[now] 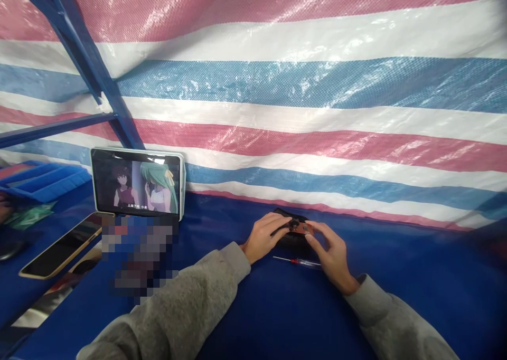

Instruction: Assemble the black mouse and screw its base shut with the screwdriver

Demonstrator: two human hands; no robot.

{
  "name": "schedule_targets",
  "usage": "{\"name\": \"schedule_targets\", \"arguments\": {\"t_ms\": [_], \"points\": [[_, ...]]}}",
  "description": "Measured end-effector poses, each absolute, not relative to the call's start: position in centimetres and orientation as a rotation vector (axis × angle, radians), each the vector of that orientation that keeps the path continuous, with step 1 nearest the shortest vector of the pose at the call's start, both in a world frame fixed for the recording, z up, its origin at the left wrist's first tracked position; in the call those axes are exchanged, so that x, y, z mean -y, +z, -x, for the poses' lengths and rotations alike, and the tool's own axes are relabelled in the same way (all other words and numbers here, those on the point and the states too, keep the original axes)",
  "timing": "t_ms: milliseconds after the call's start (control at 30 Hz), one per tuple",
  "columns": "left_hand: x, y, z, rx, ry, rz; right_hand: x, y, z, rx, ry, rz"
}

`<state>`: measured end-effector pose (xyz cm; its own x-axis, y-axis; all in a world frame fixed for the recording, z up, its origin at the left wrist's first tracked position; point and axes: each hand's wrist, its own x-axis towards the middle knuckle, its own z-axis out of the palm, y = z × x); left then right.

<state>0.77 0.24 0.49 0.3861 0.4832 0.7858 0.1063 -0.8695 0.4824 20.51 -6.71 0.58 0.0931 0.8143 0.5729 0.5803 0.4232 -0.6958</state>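
Observation:
Between my two hands is a small copper-brown board-like part [301, 227] with a dark round piece on it. My left hand [267, 234] pinches its left end, and my right hand [330, 246] grips the right end with thumb and fingers. Under and behind it lies a black object [295, 240], partly covered by my hands, whose kind I cannot make out. A screwdriver [298, 262] with a clear and red handle rests on the blue table just below, its thin shaft pointing left and its handle end near my right wrist.
A tablet [137, 183] showing a cartoon stands at the left against the striped sheet [317, 143]. In front of it lies a phone [63, 246]. Blue trays [47, 180] sit at the far left beside a green packet [34, 216]. A blue metal frame [85, 48] rises behind.

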Motion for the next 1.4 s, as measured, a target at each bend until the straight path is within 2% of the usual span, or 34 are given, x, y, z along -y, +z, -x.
{"name": "schedule_targets", "arguments": {"t_ms": [300,567,1400], "points": [[-0.30,0.53,-0.95,-0.573,1.466,-2.255,6.59,1.07,-19.98,1.575,0.266,1.284],[-0.27,0.62,-0.69,-0.618,1.314,-2.235,6.69,1.20,-19.99,1.623,0.302,1.288],[-0.17,0.40,-0.51,-0.439,1.482,-2.582,6.71,1.45,-20.01,1.653,0.345,1.333]]}}
